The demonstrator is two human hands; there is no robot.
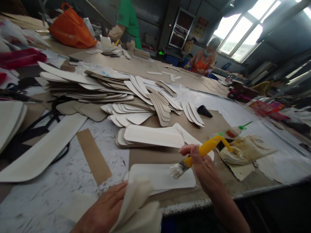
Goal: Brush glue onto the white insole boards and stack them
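Observation:
My right hand (200,161) is closed around a paint brush with a yellow handle (206,146). Its bristles (177,171), coated in white, are over the face of a white rounded panel (157,176) close to the table's near edge. At least one more panel shows beneath it. My left hand (104,205) is at the panel's left end, gripping a limp cream sheet of fabric or thin leather (139,200) that hides some of the fingers. Just beyond lies a stack of similar white panels (155,135).
Piles of curved panels (85,84) cover the table's middle. A brown strip (94,155) lies left. To the right are a glue-crusted container (245,150), a green-tipped bottle (235,131) and a black cone (204,111). An orange bag (71,29) stands far left; other people work behind.

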